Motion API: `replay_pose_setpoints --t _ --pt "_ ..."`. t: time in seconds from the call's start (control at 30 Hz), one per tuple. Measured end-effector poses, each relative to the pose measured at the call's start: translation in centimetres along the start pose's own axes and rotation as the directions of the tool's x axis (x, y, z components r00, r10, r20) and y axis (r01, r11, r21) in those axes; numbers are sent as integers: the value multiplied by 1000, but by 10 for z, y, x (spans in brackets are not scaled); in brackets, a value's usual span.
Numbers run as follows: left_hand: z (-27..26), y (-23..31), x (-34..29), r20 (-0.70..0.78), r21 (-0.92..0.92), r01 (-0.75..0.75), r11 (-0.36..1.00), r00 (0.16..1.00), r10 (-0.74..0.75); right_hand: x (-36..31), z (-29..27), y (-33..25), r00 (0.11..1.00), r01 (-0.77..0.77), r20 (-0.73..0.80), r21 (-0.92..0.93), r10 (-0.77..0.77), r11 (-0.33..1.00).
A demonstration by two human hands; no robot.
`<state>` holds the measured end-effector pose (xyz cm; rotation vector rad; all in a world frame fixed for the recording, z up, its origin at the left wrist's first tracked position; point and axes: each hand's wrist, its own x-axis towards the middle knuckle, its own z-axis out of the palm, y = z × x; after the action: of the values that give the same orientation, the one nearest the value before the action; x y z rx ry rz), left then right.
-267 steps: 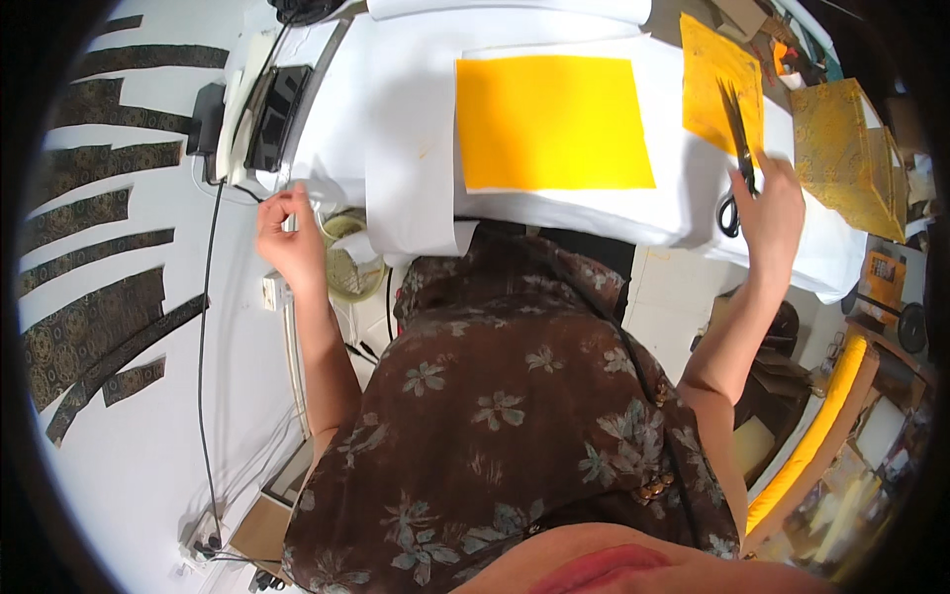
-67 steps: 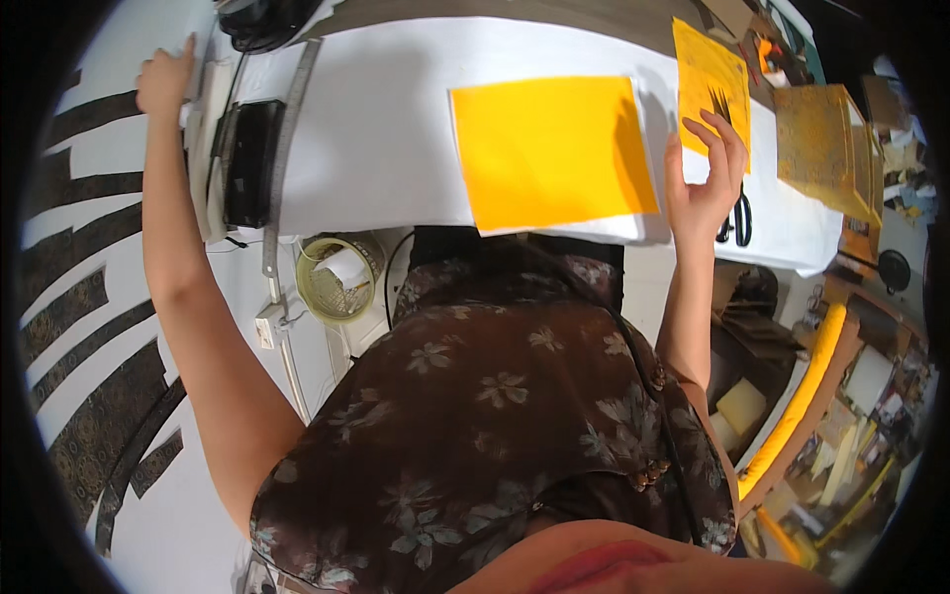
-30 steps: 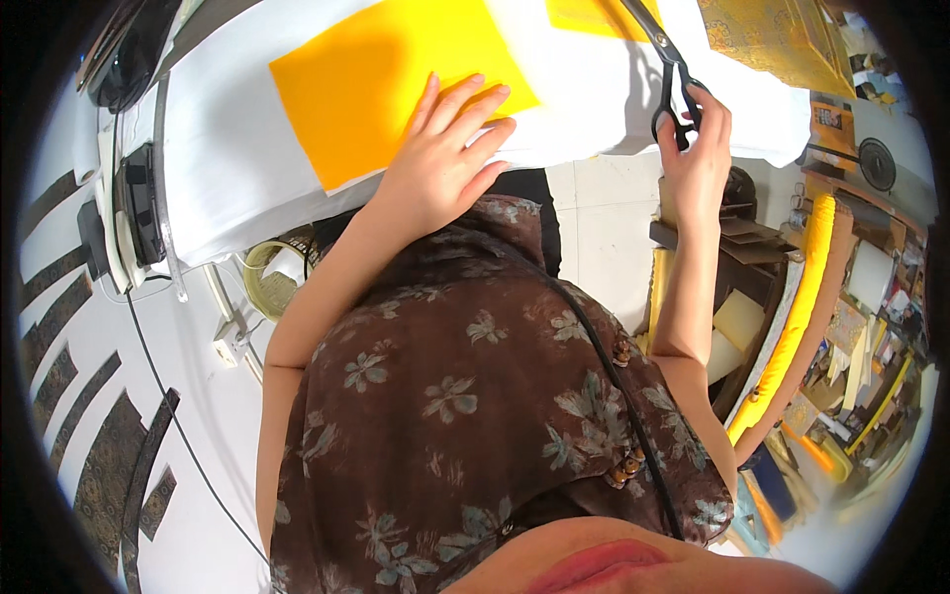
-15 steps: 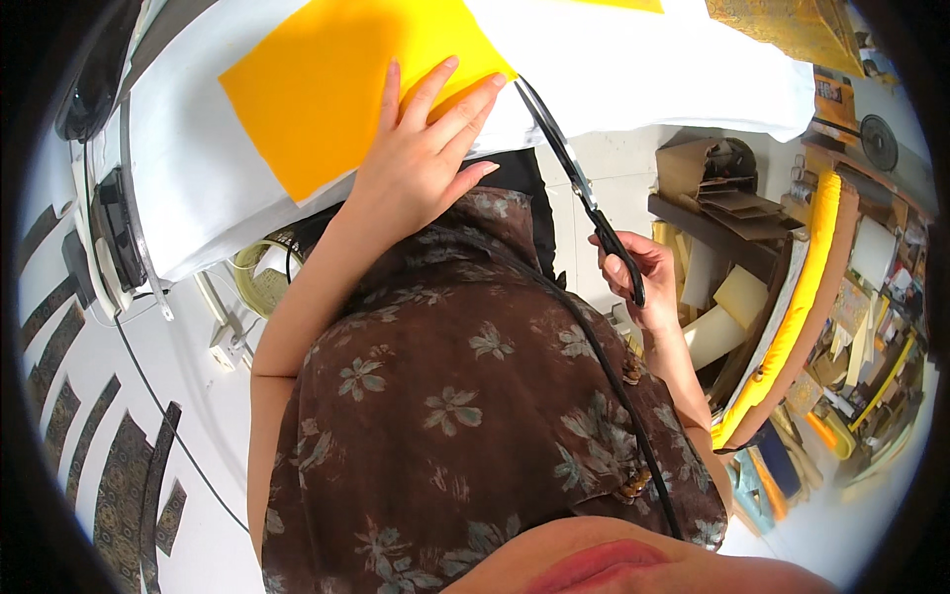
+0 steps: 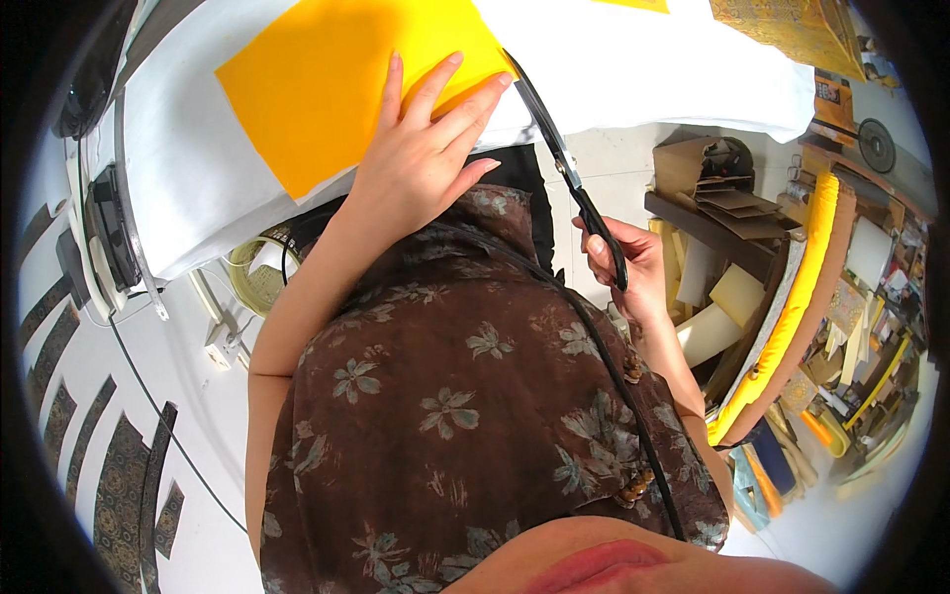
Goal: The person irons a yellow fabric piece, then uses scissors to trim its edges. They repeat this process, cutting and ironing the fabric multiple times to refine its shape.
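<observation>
– Looking at what?
– At a smooth, matte yellow four-cornered sheet [image 5: 332, 94], flat on the white-covered counter [image 5: 183, 203], close to the near edge at one corner.
– Lying where from the left hand [image 5: 421, 163]?
– Under the spread fingertips [image 5: 454, 62].
– Clamped on what with the right hand [image 5: 633, 259]?
– On slim black metal scissors [image 5: 543, 123], reaching over the counter's near edge to the sheet's right side.

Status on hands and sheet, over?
Left hand spread on yellow sheet. Right hand holding scissors, blades at sheet's edge. Left fingertips close to blades.
</observation>
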<state>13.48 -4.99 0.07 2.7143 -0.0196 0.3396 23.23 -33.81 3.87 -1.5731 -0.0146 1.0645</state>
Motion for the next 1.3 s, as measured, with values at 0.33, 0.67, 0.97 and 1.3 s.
replay_pose_setpoints --t 0.33,0.67,0.97,1.3 --pt "1 0 1 -10 -3 -7 1000 1000 7 -4 7 0 999 6 -43 -42 -8 999" --pt "0 1 2 -9 -8 -2 1000 1000 2 -6 13 -2 998 -28 -61 -29 26 999" --pt "0 2 -1 -12 -45 -10 999 1000 10 3 24 -9 1000 -20 -20 52 21 998" --pt "-2 3 -2 -31 -72 -8 997 1000 5 6 25 -10 1000 -7 -28 107 10 994"
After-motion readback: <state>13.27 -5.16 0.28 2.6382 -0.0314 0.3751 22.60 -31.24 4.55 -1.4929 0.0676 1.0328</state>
